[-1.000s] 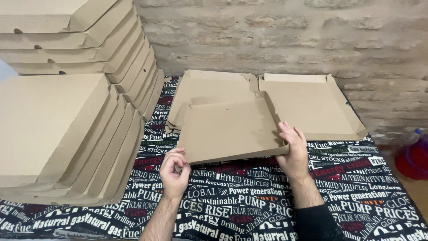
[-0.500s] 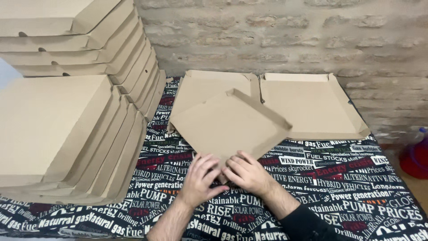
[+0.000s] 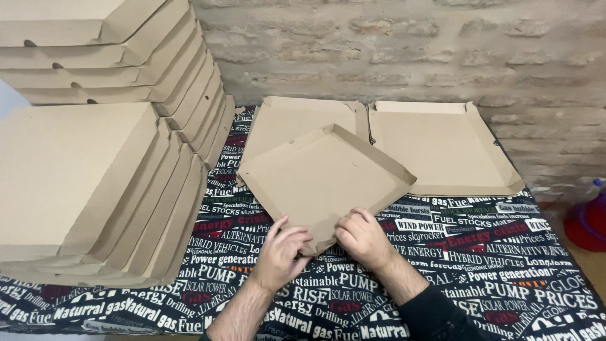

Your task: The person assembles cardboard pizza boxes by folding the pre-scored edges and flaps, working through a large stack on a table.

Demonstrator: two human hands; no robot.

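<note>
A flat brown cardboard box piece [image 3: 325, 177] with shallow raised edges lies turned like a diamond on the table, one corner pointing toward me. My left hand [image 3: 282, 252] and my right hand [image 3: 363, 239] both pinch that near corner, thumbs and fingers closed on the cardboard. Behind it, an unfolded box blank [image 3: 297, 120] lies flat, partly covered by the held piece.
An open cardboard tray [image 3: 442, 148] lies at the back right. Two tall stacks of folded boxes [image 3: 95, 170] fill the left side. The table wears a dark printed cloth [image 3: 480, 271]. A brick wall stands behind. A red and blue object [image 3: 590, 218] sits at the right edge.
The cardboard piece has been rotated from square-on to corner-first. Both hands moved from its side edges inward to meet at the near corner.
</note>
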